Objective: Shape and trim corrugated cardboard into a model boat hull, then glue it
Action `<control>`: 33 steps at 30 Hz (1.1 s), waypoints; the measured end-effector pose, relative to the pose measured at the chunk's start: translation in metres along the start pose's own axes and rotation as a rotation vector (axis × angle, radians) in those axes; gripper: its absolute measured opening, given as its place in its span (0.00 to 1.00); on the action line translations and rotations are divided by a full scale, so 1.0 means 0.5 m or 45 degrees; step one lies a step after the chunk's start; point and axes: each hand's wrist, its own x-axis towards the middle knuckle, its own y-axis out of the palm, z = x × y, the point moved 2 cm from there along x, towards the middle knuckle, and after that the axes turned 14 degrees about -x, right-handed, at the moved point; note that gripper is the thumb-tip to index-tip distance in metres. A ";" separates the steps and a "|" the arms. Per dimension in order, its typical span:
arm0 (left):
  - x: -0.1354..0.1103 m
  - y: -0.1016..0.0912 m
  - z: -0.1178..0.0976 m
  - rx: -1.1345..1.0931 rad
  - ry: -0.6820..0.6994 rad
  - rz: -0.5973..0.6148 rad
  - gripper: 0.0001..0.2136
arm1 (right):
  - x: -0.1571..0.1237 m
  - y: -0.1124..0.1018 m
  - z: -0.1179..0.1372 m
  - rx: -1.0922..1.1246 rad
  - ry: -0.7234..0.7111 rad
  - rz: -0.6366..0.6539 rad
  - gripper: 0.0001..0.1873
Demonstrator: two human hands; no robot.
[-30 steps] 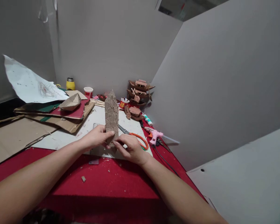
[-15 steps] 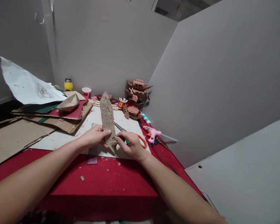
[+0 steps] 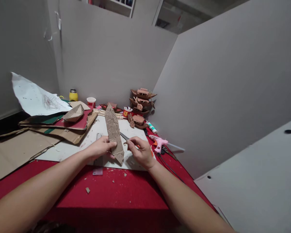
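Cardboard strip (image 3: 113, 132), pointed at both ends, stands tilted over the worktop (image 3: 126, 191), gripped low down by the left hand (image 3: 100, 149). Just beside it the right hand (image 3: 142, 152) has its fingers pinched; I cannot tell whether they hold anything. This looks like checking and fitting, so further handling calls for a light, steady hold.

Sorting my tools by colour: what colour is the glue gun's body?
Pink; the glue gun shows best in the head view.
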 end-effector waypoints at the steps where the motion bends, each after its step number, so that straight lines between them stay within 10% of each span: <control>1: 0.001 -0.003 0.000 0.000 0.000 -0.005 0.14 | -0.002 -0.002 0.009 0.019 -0.050 0.024 0.11; 6: 0.002 -0.015 -0.012 0.002 0.008 -0.014 0.13 | -0.013 0.009 0.040 0.131 -0.315 0.201 0.05; 12: -0.004 -0.014 -0.028 0.047 0.009 0.026 0.17 | -0.008 0.024 -0.011 0.092 0.066 0.098 0.11; 28: -0.006 0.002 -0.025 0.100 0.164 -0.021 0.15 | -0.009 0.034 0.016 0.133 0.007 0.093 0.05; 33: -0.015 0.012 -0.041 0.081 0.166 -0.045 0.17 | -0.005 0.039 0.003 0.552 0.476 0.108 0.09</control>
